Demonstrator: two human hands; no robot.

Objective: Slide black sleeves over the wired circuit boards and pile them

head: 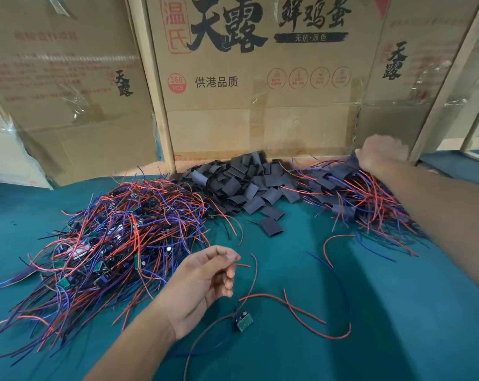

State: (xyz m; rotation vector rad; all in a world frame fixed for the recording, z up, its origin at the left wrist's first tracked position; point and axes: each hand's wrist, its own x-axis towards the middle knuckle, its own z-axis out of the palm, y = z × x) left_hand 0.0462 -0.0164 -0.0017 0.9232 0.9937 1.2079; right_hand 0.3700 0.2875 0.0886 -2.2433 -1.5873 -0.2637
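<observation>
The counter [370, 312] is covered with a teal green cloth, which looks like felt. Behind it stand large flattened cardboard boxes [260, 86], brown in colour, that form a kind of wall. They carry big black Chinese characters and some red round stamps. Clear tape [351, 103] is stuck across the seams, and it shines a little. Pale wooden posts [153, 86] run upright and slightly tilted between the boxes. At the far right there is another wooden frame [450, 78] with a pale surface behind it. The light is soft and even.

Hands [202, 281] over wired boards [117, 237], sleeves [244, 182]
</observation>
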